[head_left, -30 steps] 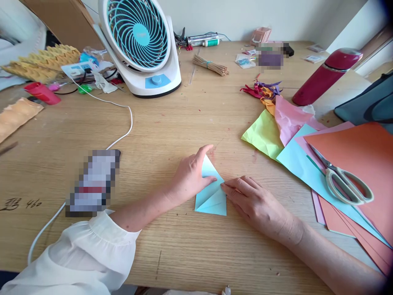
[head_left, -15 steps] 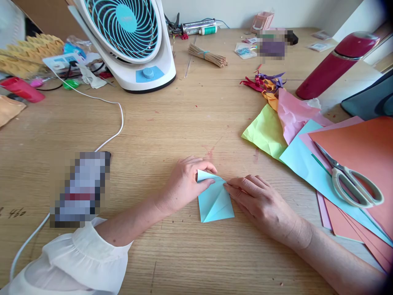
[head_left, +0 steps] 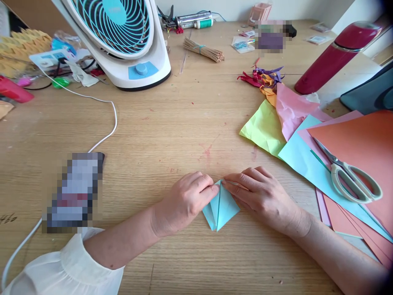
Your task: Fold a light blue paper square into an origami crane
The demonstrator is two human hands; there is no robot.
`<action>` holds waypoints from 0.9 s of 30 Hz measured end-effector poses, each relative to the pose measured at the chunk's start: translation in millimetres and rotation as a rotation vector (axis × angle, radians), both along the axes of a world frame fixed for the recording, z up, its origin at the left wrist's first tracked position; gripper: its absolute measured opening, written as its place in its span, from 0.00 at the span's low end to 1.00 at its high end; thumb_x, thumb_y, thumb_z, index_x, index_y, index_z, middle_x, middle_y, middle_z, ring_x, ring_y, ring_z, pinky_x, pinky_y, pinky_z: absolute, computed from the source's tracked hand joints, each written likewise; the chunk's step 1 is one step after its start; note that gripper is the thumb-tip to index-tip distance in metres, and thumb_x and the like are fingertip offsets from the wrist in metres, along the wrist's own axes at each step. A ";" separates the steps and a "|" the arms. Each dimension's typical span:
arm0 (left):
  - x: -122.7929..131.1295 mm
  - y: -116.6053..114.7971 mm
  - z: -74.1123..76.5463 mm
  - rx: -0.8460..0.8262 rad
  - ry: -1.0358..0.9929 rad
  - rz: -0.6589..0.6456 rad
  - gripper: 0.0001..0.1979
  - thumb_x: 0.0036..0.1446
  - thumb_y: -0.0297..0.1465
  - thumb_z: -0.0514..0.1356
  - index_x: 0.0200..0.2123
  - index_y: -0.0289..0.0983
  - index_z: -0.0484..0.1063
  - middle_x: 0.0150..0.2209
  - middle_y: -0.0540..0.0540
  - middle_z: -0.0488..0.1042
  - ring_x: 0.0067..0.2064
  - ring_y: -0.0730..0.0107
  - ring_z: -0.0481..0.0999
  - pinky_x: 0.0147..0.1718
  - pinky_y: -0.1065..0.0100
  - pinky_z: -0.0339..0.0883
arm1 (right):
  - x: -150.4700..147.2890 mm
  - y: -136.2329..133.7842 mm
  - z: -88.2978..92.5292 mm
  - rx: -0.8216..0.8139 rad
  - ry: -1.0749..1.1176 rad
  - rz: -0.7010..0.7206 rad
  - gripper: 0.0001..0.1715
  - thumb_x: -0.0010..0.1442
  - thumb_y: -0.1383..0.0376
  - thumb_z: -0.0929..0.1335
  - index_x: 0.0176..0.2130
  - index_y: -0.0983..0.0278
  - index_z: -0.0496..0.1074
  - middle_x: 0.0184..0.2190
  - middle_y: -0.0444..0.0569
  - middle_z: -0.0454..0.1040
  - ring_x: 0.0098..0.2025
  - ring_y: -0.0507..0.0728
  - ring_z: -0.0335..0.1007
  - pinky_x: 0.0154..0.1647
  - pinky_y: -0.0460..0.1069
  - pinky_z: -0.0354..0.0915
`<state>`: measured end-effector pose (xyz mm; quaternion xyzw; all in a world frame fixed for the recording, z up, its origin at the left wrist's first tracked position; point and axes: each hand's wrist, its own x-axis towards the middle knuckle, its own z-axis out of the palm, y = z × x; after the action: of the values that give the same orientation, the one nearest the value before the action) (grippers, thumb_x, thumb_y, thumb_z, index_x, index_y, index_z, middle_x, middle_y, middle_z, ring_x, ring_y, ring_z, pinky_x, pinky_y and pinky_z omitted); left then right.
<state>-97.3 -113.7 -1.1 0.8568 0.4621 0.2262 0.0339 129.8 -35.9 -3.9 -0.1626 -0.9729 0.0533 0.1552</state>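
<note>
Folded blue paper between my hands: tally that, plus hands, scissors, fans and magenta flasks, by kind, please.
Folded blue paper: 1
Left hand and right hand: 2
Scissors: 1 pair
Fan: 1
Magenta flask: 1
Total: 6

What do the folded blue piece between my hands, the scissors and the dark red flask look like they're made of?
Folded blue piece: matte paper, judging by its crisp creases and thin edges.
Scissors: grey blades, likely steel from their sheen; pale handles, probably smooth plastic.
Dark red flask: glossy, perhaps coated metal given its highlights and silvery ring, though plastic is possible.
</note>
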 end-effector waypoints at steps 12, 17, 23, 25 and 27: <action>2.9 -12.7 -1.8 0.095 0.070 -0.025 0.11 0.67 0.22 0.53 0.48 0.32 0.73 0.42 0.41 0.79 0.39 0.65 0.76 0.40 0.61 0.76 | -0.5 -3.8 -1.6 -0.025 0.028 0.092 0.18 0.70 0.72 0.58 0.52 0.65 0.72 0.42 0.54 0.77 0.38 0.57 0.70 0.38 0.54 0.63; 0.3 -12.0 -2.2 0.103 0.082 -0.074 0.10 0.66 0.23 0.55 0.49 0.30 0.73 0.44 0.39 0.79 0.42 0.62 0.78 0.41 0.59 0.77 | 0.0 -10.0 0.8 -0.098 0.007 -0.008 0.18 0.69 0.57 0.65 0.50 0.66 0.74 0.44 0.56 0.77 0.41 0.60 0.70 0.41 0.57 0.64; -5.5 -13.5 -4.2 0.112 0.106 -0.127 0.12 0.67 0.22 0.54 0.52 0.30 0.71 0.48 0.38 0.79 0.48 0.60 0.78 0.45 0.60 0.78 | 2.2 -11.7 -0.5 -0.143 -0.012 -0.026 0.18 0.69 0.62 0.65 0.56 0.63 0.69 0.51 0.56 0.75 0.45 0.61 0.70 0.45 0.59 0.65; -6.2 -14.0 -4.6 0.134 0.125 -0.138 0.12 0.67 0.22 0.55 0.52 0.29 0.71 0.47 0.38 0.79 0.47 0.60 0.78 0.44 0.60 0.78 | 2.2 -11.9 -0.1 -0.194 0.028 -0.011 0.18 0.69 0.66 0.63 0.57 0.63 0.68 0.52 0.56 0.73 0.47 0.60 0.70 0.47 0.58 0.66; -5.5 -14.4 -4.9 0.163 0.147 -0.152 0.12 0.66 0.22 0.55 0.51 0.28 0.71 0.46 0.38 0.79 0.45 0.60 0.79 0.42 0.60 0.79 | 1.1 -13.2 1.3 -0.245 0.052 -0.010 0.19 0.68 0.70 0.62 0.57 0.64 0.68 0.53 0.57 0.73 0.48 0.60 0.70 0.48 0.58 0.67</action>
<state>-102.7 -128.1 -6.0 0.9035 0.3772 0.1963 -0.0530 130.9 -49.1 -2.6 -0.1837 -0.9540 0.1751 0.1598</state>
